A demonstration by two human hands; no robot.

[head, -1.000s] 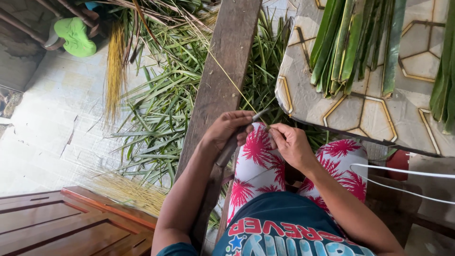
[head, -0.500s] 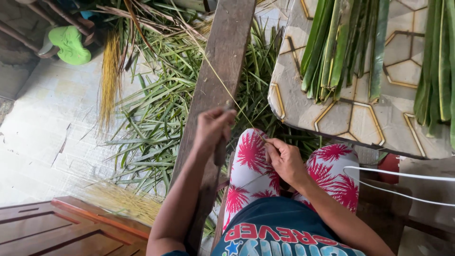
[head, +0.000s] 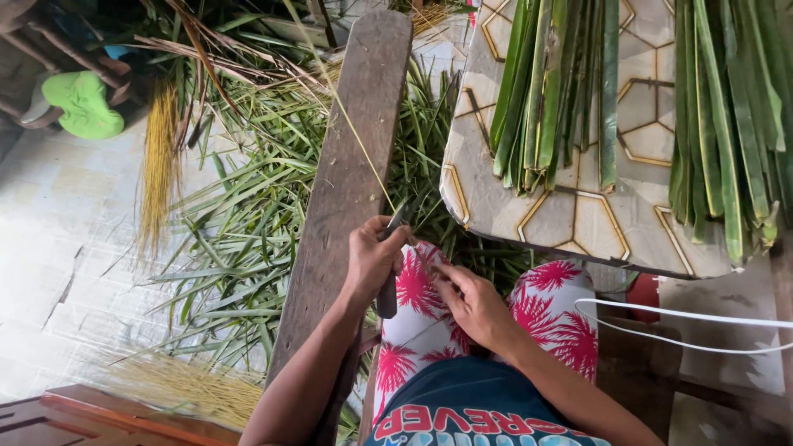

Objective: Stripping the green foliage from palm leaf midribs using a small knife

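My left hand (head: 373, 258) grips a knife (head: 390, 263) with a dark handle, its blade pointing up against a thin yellow leaf midrib (head: 347, 124). The midrib runs from my lap up and to the left over a wooden plank (head: 343, 182). Just right of the knife, my right hand (head: 472, 304) pinches the near end of that midrib above my knee, on white trousers with red palm prints (head: 425, 289). The two hands are a few centimetres apart.
A table (head: 578, 219) with a hexagon-patterned cover stands at the right, carrying bundles of long green leaves (head: 553, 91). Stripped green leaf blades (head: 248, 215) cover the floor at the left. A bundle of yellow midribs (head: 157, 165) lies further left, a green sandal (head: 83, 103) beyond it. A white cable (head: 686, 318) crosses at the right.
My left hand with the knife slid up along the midrib and then came back down beside my right hand. The view shifted, so the table and plank now sit further left.
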